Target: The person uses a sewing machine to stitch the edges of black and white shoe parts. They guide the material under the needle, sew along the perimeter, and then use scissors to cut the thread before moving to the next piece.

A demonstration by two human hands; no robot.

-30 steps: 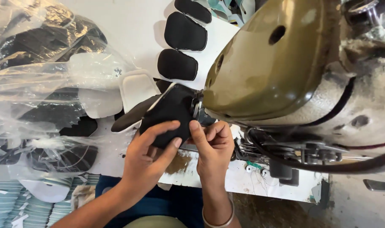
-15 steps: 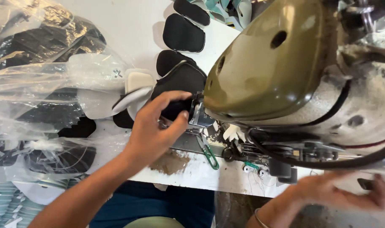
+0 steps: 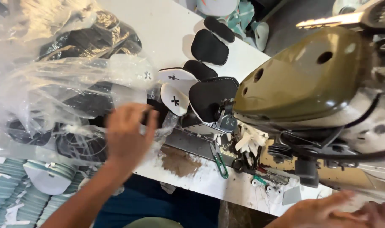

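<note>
Black fabric piece (image 3: 211, 99), rounded, with pale stitched edge: lying on the white table (image 3: 167, 25) under the nose of the olive-green sewing machine (image 3: 304, 78), its near edge at the small metal presser foot (image 3: 224, 121), no hand on it. Your right hand (image 3: 340, 211): nearest item, low at the bottom right edge of the view below the machine, fingers stretched out flat and loose, gripping nothing that shows. Your left hand (image 3: 129, 135): forearm rising from the lower left, hand blurred, fingers spread and open, lying against the clear plastic bag (image 3: 53, 88) of dark cut pieces, well to the left of the black fabric piece. Green-handled snips (image 3: 220, 160): on the table edge just in front of the machine bed. Two white cut pieces (image 3: 175, 88): overlapping, just left of the black fabric piece. Further black pieces (image 3: 209, 46): in a row beyond, toward the far table edge. Change since half a second ago: your left hand was cupped over the black fabric piece at the needle and has since left it, moving left to the bag; your right hand remains low at the right.
</note>
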